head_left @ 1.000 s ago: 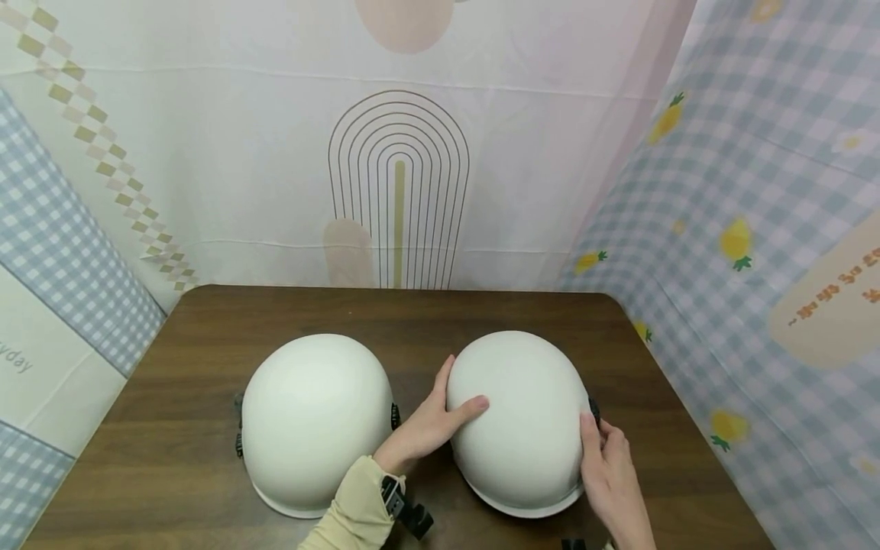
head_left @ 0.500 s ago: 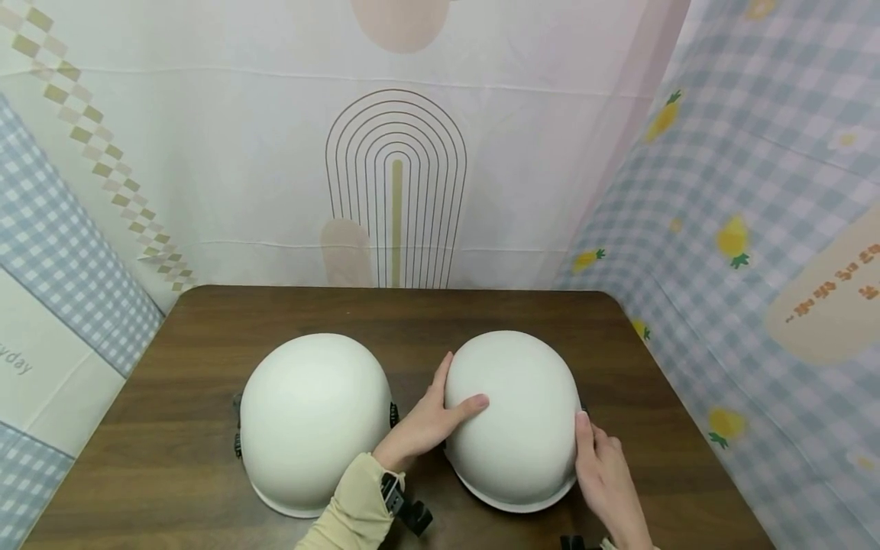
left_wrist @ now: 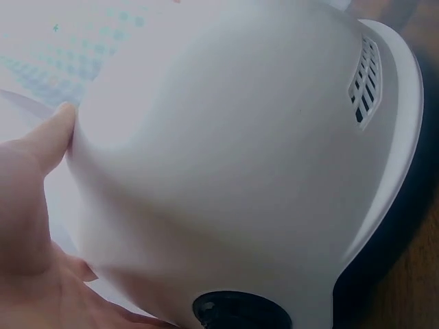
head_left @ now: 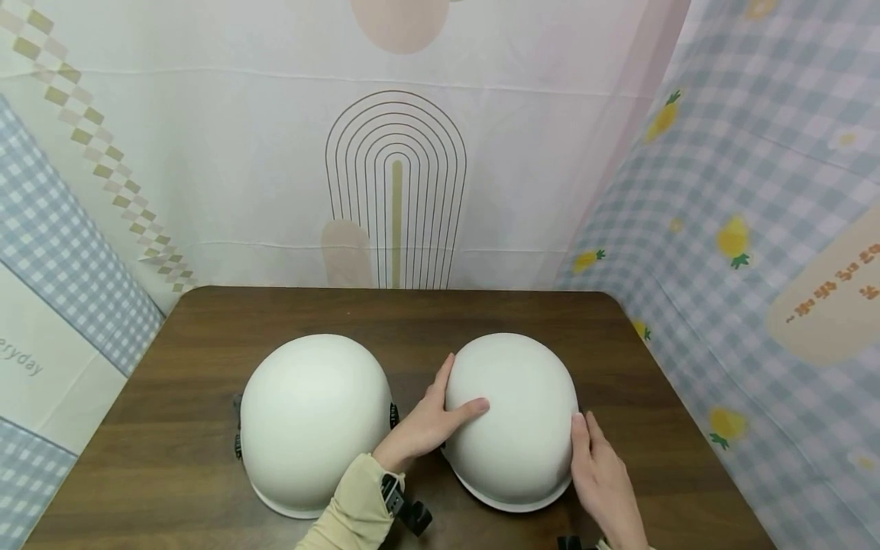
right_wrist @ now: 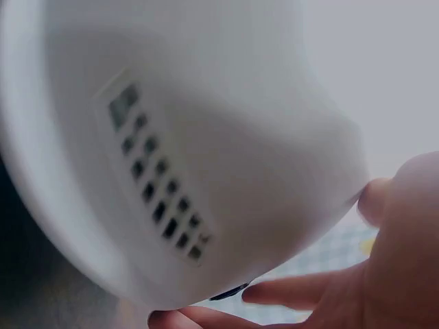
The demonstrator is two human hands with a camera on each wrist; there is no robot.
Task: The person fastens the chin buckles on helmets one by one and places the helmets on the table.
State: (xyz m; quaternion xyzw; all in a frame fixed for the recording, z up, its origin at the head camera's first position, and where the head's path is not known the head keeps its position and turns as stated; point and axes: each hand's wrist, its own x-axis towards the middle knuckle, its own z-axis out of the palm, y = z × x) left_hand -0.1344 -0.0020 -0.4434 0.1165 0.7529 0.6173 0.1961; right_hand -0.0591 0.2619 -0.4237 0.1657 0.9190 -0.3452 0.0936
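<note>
Two white, rounded helmets stand side by side, shells facing up. On the right-hand helmet (head_left: 512, 420), my left hand (head_left: 429, 420) lies with its thumb across the shell and its fingers around the left side. My right hand (head_left: 605, 477) touches that helmet's right side with the thumb; its fingers look fairly straight. In the left wrist view, a slotted vent (left_wrist: 365, 82) and a dark round part (left_wrist: 240, 312) show on the shell. The right wrist view shows another vent (right_wrist: 161, 178) and fingertips near a small dark piece (right_wrist: 230, 291) at the lower edge.
The left-hand helmet (head_left: 316, 424) stands beside my left forearm, with black fittings (head_left: 394, 415) on its sides. Both helmets are on a brown wooden table (head_left: 412, 313). Printed cloth (head_left: 516, 191) hangs behind it and checked cloth (head_left: 722, 321) along the right.
The right-hand helmet has shifted and turned slightly to the left. My right hand has followed it left, and its fingers have straightened from the black side part. The left hand keeps its place.
</note>
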